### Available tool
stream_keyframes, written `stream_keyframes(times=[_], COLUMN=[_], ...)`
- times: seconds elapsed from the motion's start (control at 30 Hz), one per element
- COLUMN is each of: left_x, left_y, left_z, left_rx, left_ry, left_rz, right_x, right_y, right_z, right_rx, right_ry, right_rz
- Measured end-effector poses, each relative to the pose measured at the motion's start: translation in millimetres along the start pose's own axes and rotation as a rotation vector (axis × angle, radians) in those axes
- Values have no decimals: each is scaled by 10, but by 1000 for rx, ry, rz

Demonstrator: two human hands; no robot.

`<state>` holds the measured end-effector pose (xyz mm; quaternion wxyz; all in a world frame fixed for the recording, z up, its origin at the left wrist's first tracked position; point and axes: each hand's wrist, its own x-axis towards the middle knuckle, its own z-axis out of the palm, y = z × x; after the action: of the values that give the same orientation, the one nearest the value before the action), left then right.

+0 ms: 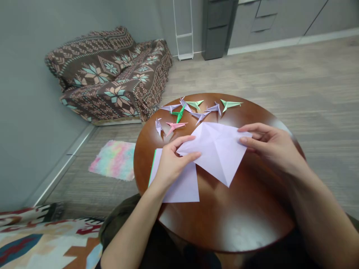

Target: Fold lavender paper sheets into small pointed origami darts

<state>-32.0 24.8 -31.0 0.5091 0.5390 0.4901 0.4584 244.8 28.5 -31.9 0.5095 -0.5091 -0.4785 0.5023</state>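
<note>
A creased sheet of pale purple origami paper (pixel 217 147) is held up over the round table, with fold lines meeting near its middle. My left hand (pixel 176 158) pinches its left corner between thumb and fingers. At the opposite corner, my right hand (pixel 265 140) grips the sheet the same way. Below my left hand lies a stack of square paper (pixel 182 188), purple on top with a green edge at the left. Beyond the held sheet are several folded paper cranes, among them a pink crane (pixel 175 127), a green crane (pixel 180 114) and a light green crane (pixel 230 104).
The round brown table (pixel 252 224) has a glossy top and stands close before my lap. A sofa (pixel 112 78) under a patterned cover is at the back left. A fluffy pastel mat (pixel 113 160) lies on the floor. Grey cabinets (pixel 280 18) line the far wall.
</note>
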Motion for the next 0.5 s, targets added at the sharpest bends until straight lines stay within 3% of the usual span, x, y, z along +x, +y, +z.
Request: stream_keyframes(times=[0.27,0.5], left_x=[3,-6], left_y=[13,-16], left_z=[13,-20], left_rx=[28,17], left_ry=[116,143], left_rz=[52,181], right_x=[-56,-125], right_y=[-120,-207], right_z=[33,76], right_rx=[-199,-309], right_ry=[92,119], right_rz=[-90,-155])
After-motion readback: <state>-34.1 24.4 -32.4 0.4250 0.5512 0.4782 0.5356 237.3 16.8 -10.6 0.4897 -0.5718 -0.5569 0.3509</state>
